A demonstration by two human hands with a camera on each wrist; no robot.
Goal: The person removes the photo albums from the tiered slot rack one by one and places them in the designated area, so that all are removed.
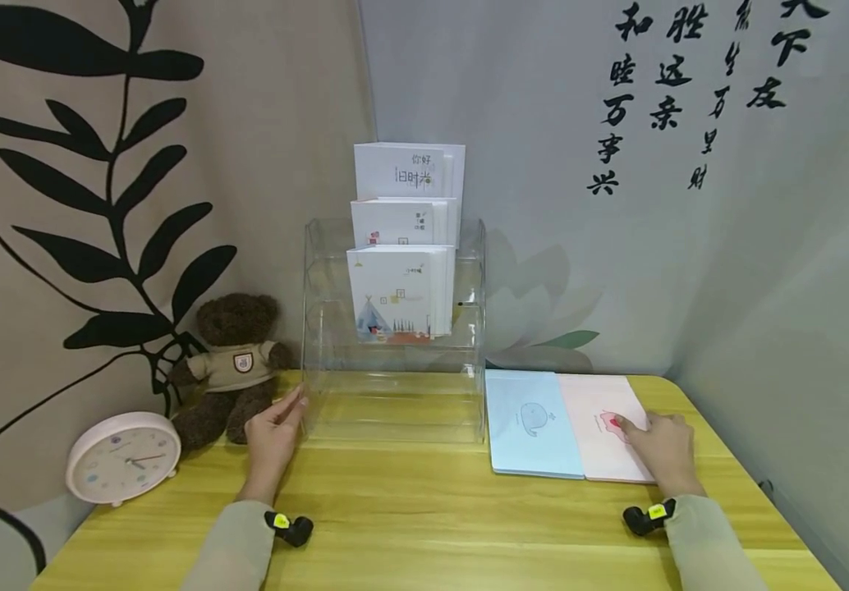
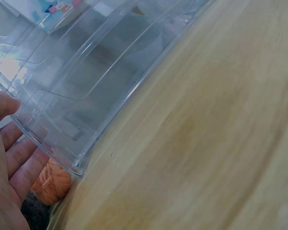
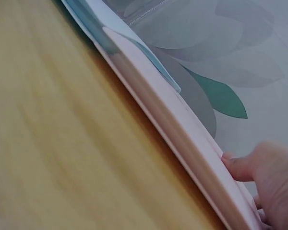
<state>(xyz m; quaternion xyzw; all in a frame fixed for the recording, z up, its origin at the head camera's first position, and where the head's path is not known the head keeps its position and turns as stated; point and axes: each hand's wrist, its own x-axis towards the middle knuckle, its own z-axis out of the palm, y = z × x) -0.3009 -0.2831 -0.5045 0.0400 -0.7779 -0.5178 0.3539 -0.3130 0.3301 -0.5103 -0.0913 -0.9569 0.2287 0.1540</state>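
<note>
A clear plastic display rack (image 1: 395, 410) stands at the back of the table, holding white booklets (image 1: 398, 295) on its tiers. My left hand (image 1: 275, 435) touches the rack's left side; in the left wrist view its fingers are extended along the side panel, thumb apart at the front edge. To the rack's right lie a blue notebook (image 1: 524, 427) with a whale drawing and a pink notebook (image 1: 602, 402), overlapping at their edges. My right hand (image 1: 664, 451) grips the pink notebook's right side, thumb on the cover. Its other fingers are mostly hidden.
A brown teddy bear (image 1: 236, 369) in a beige top sits left of the rack, beside a round white clock (image 1: 125, 457). In the left wrist view an orange, yarn-like rounded thing (image 2: 53, 182) shows behind the rack's corner. Printed curtains (image 1: 543, 123) hang behind the table.
</note>
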